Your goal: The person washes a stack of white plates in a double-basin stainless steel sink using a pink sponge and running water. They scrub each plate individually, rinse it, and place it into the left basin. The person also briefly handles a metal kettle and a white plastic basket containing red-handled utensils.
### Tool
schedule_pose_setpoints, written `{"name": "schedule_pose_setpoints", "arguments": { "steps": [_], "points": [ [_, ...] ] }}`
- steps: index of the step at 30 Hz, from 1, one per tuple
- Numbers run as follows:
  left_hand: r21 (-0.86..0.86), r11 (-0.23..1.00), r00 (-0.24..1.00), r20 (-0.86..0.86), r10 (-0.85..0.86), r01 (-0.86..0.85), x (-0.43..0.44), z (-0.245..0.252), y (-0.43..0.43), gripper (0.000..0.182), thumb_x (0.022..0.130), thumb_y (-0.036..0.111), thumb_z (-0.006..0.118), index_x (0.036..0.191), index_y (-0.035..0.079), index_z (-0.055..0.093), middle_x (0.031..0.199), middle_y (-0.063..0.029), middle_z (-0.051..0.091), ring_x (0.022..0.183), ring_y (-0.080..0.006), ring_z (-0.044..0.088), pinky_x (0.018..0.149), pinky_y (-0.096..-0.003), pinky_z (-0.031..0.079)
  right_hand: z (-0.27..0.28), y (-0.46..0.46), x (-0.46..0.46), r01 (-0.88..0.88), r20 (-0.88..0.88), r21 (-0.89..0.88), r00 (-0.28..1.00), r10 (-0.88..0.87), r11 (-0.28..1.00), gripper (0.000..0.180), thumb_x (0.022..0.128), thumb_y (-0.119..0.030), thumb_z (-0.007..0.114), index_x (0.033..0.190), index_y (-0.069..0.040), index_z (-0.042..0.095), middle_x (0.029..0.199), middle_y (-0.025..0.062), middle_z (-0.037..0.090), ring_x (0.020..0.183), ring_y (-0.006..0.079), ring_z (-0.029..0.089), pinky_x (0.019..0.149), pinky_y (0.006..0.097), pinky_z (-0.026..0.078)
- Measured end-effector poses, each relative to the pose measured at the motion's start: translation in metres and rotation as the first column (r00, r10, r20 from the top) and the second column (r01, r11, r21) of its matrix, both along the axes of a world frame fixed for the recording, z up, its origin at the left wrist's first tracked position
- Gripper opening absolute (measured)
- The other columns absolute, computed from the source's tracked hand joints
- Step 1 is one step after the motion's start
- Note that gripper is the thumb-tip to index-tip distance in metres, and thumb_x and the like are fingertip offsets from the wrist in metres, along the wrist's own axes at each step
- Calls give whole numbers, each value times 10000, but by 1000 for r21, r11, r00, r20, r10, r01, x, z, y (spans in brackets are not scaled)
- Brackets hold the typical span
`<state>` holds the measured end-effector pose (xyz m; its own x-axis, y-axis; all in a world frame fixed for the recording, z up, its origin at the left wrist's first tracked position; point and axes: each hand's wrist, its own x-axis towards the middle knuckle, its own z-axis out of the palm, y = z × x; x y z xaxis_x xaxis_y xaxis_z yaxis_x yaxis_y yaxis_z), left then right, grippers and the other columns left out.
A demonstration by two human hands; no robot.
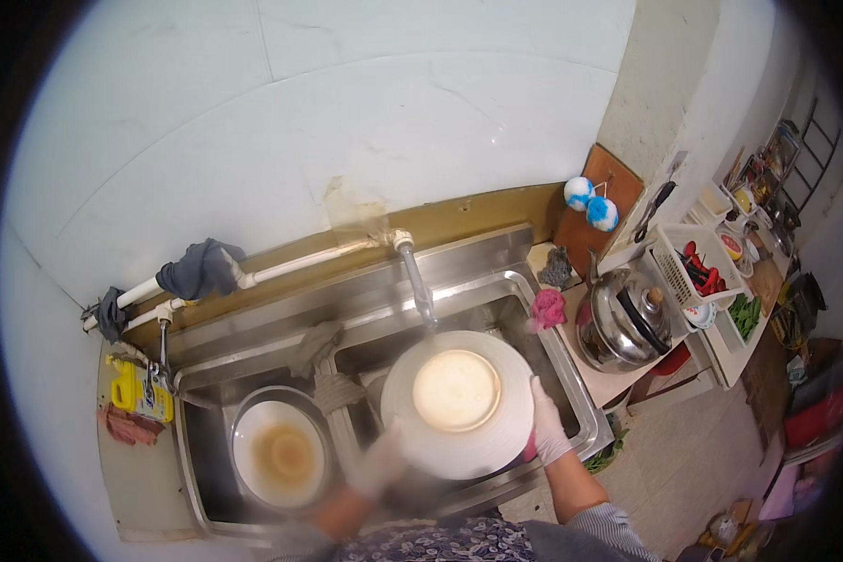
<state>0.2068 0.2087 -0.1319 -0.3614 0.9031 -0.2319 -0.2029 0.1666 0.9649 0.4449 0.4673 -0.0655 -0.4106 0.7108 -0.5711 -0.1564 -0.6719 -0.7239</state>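
Observation:
Over the right basin of a steel double sink (579, 393), I hold a large white plate (404, 400) with its underside and foot ring facing up. My right hand (549, 421), in a thin whitish glove, grips its right rim. Something pink (530, 448) shows by those fingers; what it is I cannot tell. My left hand (381, 460), also gloved and blurred, is at the plate's lower left rim. A grey faucet spout (419, 288) points down just above the plate. In the left basin a white dish (246, 449) with a brownish middle sits inside a round metal-rimmed vessel.
Grey cloths (338, 392) lie over the sink divider. At left stands a yellow jug (130, 386) beside a second tap (163, 351). A pink cloth (549, 309), steel kettle (622, 323) and white basket (674, 270) line the right counter. White pipes (309, 263) run along the wall.

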Motion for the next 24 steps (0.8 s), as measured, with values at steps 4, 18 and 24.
{"name": "schedule_pose_setpoints", "arguments": {
  "steps": [4,18,24],
  "points": [
    [-40,949,666,703,249,-313,-14,14,-16,530,1100,223,548,1561,-19,449,1527,-180,566,1415,-324,531,1219,-476,413,-51,-15,-9,-88,296,41,953,72,995,585,1079,-540,601,1252,1,740,1135,114,784,1000,236,738,906,397,588],
    [161,935,947,118,298,-314,-11,60,-47,379,1094,169,597,1435,11,552,1318,-81,638,1165,-214,639,1010,-394,539,119,-133,-76,-413,393,906,902,176,96,305,905,-117,758,1196,-34,716,1190,185,688,1244,389,608,1063,535,473],
    [135,971,975,-74,208,-197,-8,70,-57,389,1062,134,625,1421,0,562,1325,-88,649,1143,-208,647,1014,-378,530,70,-135,-116,-553,554,830,833,13,78,411,1002,-255,637,1333,-12,636,1393,271,574,1440,484,450,1209,647,296]
  ]
}}
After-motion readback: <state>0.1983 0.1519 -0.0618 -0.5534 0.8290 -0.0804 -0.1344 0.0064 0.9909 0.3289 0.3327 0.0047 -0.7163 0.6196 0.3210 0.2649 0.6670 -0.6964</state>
